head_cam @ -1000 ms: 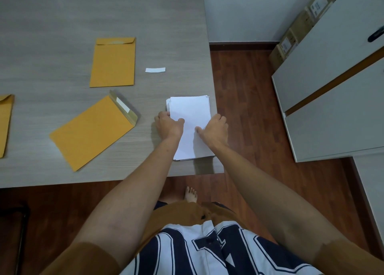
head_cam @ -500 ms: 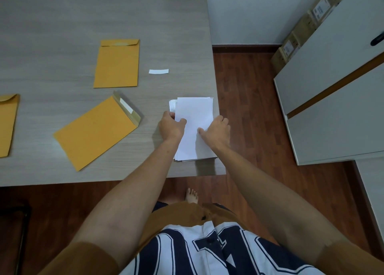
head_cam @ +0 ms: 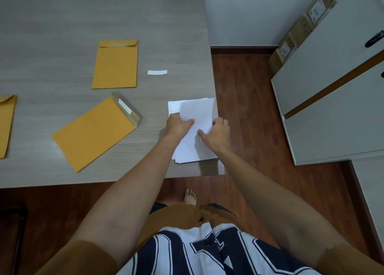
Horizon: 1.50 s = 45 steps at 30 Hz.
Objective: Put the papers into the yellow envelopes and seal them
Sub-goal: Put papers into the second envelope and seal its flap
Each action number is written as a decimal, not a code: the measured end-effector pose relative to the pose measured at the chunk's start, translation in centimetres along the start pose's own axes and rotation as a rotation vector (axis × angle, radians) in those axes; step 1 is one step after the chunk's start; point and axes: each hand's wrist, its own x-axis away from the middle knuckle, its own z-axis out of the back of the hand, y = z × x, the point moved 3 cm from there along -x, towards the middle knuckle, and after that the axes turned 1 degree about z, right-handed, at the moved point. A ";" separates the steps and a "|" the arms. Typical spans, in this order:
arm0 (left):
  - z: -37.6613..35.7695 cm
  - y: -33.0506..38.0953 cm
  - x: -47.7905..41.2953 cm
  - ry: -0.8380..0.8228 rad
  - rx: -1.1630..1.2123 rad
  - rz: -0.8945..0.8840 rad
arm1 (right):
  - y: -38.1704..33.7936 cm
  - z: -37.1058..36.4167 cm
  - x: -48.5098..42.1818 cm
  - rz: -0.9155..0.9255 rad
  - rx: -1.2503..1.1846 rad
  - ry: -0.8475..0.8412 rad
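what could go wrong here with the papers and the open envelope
The white paper stack sits at the grey table's right edge; a nudge could push sheets onto the floor. The left hand and right hand are peeling the top sheet, and might drag extras along. The open yellow envelope's exposed adhesive flap could stick to a sheet.

I count three yellow envelopes left of my hands: a sealed one [head_cam: 115,65], an open-flapped one [head_cam: 93,132], and one cut off at the frame edge [head_cam: 6,125]. One stack of white papers [head_cam: 193,133] under both hands. One small white strip [head_cam: 157,72] beyond them.
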 end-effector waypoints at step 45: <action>1.6 -0.8 0.4 0.093 -0.241 -0.033 | -0.1 1.5 -1.5 -0.134 -0.167 0.010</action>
